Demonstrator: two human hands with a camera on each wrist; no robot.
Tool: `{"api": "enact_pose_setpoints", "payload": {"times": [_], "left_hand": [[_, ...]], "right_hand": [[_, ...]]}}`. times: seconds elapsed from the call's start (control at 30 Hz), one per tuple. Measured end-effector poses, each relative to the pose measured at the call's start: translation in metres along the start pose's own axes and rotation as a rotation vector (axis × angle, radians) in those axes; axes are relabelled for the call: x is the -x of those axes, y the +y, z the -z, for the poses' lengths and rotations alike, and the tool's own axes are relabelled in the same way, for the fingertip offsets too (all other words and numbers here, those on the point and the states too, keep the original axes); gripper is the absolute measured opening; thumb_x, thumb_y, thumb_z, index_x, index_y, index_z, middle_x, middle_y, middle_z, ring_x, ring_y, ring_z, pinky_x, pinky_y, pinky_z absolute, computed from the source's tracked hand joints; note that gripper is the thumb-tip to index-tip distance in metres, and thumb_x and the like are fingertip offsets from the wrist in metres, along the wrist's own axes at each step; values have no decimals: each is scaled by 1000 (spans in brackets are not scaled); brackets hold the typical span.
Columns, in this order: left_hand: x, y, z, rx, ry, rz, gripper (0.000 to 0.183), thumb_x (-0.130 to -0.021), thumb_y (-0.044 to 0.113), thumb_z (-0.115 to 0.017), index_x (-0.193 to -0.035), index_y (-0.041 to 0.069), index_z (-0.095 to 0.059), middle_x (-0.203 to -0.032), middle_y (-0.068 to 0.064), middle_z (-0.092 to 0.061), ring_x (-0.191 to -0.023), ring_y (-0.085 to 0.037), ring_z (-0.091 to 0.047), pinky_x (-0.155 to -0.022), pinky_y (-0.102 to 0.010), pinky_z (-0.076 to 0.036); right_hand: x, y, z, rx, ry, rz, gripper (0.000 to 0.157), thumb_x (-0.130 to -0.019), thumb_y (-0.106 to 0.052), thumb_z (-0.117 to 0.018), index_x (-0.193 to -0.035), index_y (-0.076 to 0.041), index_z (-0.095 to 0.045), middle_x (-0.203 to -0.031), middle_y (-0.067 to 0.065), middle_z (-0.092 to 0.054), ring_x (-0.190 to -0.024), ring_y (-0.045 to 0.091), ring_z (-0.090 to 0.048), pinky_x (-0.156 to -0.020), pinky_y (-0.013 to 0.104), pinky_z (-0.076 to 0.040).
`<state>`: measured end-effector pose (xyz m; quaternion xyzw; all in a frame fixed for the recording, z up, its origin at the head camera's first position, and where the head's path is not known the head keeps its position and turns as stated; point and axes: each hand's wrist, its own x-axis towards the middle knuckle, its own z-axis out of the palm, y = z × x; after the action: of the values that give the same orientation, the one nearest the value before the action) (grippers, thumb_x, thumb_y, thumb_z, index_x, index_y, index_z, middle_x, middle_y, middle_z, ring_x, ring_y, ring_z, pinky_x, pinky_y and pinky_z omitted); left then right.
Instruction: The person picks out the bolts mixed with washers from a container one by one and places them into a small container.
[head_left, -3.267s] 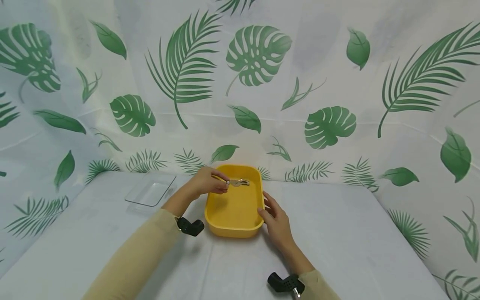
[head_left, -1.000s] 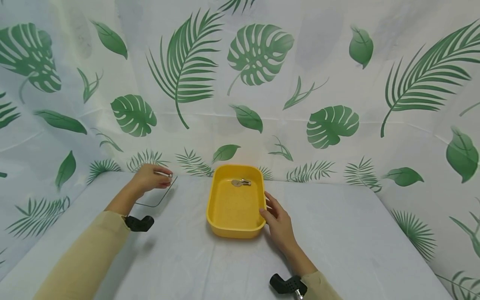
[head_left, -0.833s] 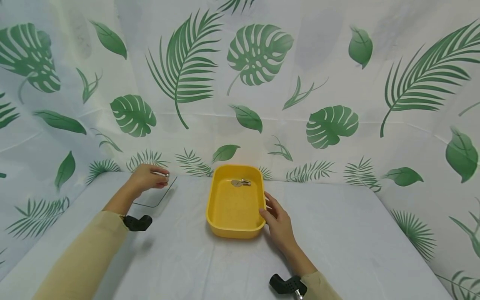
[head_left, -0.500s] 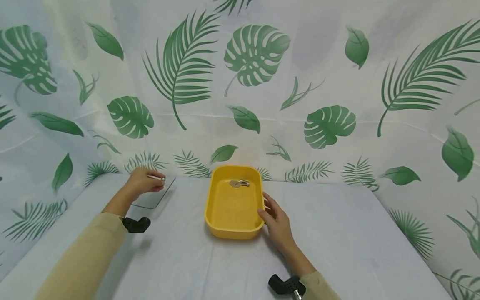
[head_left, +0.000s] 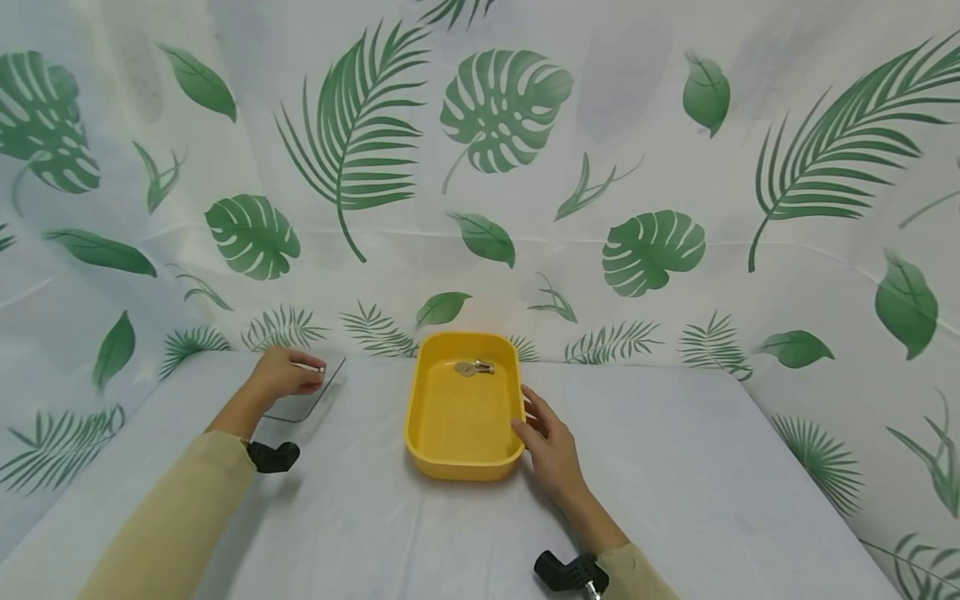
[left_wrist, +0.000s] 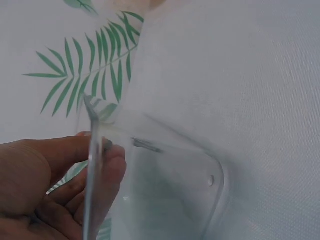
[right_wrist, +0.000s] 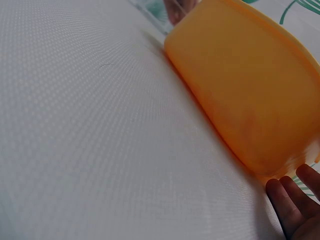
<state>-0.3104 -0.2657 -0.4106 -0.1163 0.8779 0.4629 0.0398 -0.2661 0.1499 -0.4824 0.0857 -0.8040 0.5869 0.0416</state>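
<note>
My left hand (head_left: 281, 373) is over the clear plastic box (head_left: 296, 408) at the left. Its thumb and fingertips pinch a small silver metal piece (left_wrist: 107, 144), mostly covered by the fingers, so its kind is unclear. Through the box's clear wall, the left wrist view shows dark grey bar-like marks. My right hand (head_left: 553, 446) holds the right side of the yellow plastic bin (head_left: 465, 469), thumb at the rim and fingers against the outer wall. On the bin's floor, towards the back, lie a round silver disc (head_left: 465, 368) and some small shiny metal pieces (head_left: 485, 367).
Both containers stand on a white-covered table (head_left: 675, 483), with a gap between them. A leaf-printed curtain (head_left: 480, 167) rises directly behind the bin. Black wrist cameras hang under both forearms.
My left hand has gone from above the yellow bin leftward to the clear box, carrying the small metal piece, and has since lowered slightly. The right hand stays at the bin.
</note>
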Motion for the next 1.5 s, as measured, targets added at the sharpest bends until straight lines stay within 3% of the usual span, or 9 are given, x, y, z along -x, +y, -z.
{"api": "enact_pose_setpoints", "payload": {"times": [0.47,0.87,1.5], "left_hand": [[-19,-19,-7,-53,16,81,33,-91,6,-71,-122,-6,-69,-94,-13,-75,-69,-6,-69,-68,-25,-62],[-21,-19,-11,-109,36,94,30,-92,9,-71,-120,-3,-72,-97,-14,-76,-72,-9,-68,-67,-24,-60],[-17,-15,-12,-167,-5,94,26,-92,8,-70,-116,-3,-74,-95,-13,-73,-72,-10,-67,-66,-24,-58]], "right_hand": [[1,0,-1,12,4,-3,53,-102,-28,-58,-153,-27,-44,-148,12,-56,-129,30,-59,-102,44,-56],[1,1,-1,15,9,7,53,-102,-26,-58,-153,-28,-45,-146,11,-56,-128,30,-60,-101,43,-57],[0,2,-1,20,11,11,53,-102,-24,-58,-153,-28,-44,-147,11,-56,-130,31,-59,-104,46,-55]]}}
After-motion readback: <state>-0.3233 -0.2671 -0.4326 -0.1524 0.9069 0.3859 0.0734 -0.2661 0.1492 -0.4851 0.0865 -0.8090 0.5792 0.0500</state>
